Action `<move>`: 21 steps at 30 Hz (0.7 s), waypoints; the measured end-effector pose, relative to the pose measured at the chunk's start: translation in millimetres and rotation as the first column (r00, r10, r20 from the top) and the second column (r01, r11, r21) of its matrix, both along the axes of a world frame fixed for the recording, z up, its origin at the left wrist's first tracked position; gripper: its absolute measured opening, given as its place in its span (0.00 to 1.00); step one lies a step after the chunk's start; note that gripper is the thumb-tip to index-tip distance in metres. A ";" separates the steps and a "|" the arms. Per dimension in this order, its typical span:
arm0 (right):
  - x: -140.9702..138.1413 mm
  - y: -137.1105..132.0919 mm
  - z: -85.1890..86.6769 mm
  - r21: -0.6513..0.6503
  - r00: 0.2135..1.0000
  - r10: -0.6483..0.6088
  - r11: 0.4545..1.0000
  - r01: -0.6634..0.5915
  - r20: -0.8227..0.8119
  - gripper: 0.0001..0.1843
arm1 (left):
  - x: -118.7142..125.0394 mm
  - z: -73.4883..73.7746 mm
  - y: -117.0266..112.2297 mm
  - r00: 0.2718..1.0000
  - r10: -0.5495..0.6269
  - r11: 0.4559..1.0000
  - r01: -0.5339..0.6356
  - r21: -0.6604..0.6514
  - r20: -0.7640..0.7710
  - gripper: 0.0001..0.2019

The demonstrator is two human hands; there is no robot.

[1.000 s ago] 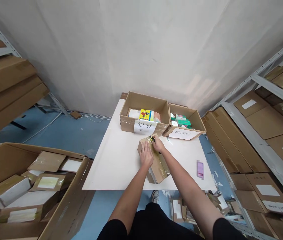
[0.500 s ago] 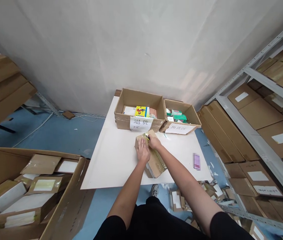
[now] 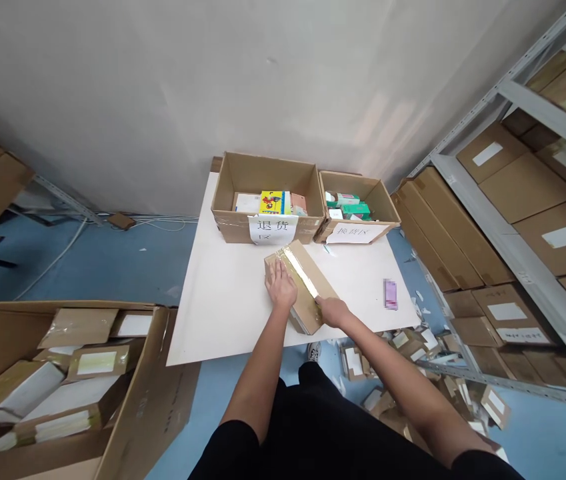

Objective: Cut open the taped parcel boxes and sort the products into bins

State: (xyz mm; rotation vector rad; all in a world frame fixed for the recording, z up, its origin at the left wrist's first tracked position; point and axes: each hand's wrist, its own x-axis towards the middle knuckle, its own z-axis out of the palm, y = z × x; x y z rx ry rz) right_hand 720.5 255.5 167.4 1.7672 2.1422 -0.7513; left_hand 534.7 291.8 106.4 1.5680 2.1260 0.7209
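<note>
A taped cardboard box (image 3: 320, 270) lies slantwise on the white table (image 3: 213, 300). Fingers spread, my left hand (image 3: 281, 285) presses flat on its top at the left side. My right hand (image 3: 333, 311) is closed at the near right end of the seam, round what looks like a box cutter (image 3: 318, 299); only a small dark bit of it shows. A bright pale strip (image 3: 300, 270) runs along the seam between the tape's halves, from the far end down to my right hand.
Behind stand two open cartons, a larger one (image 3: 220, 227) and a smaller one (image 3: 390, 227), with paper signs and small packages inside. A blurred purple item (image 3: 390, 294) lies at the table's right. A big carton (image 3: 133, 400) of parcels stands left; shelves (image 3: 527, 280) hold boxes on the right.
My right hand has slid along the seam from the box's far end to its near end, and a pale strip now shows behind it. My left hand stays on the box.
</note>
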 end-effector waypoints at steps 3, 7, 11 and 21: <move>28.0 -38.1 7.0 -0.050 0.991 0.063 0.997 -0.058 0.116 0.32 | 2.0 0.9 1.1 1.000 0.001 1.000 -0.002 -0.013 -0.030 0.34; 38.3 -48.9 23.0 -0.093 0.992 0.041 0.995 -0.030 0.118 0.35 | 1.9 3.6 2.1 1.000 -0.003 0.999 0.003 -0.032 -0.018 0.35; 34.8 -48.4 35.4 -0.114 0.986 0.126 0.987 -0.113 0.111 0.38 | 0.6 6.8 2.2 0.997 0.014 0.999 -0.018 -0.038 -0.080 0.33; 96.7 -53.1 56.6 -0.055 0.996 0.024 0.998 -0.020 0.084 0.30 | 13.2 18.0 3.1 0.966 0.134 0.982 -0.159 -0.100 -0.219 0.30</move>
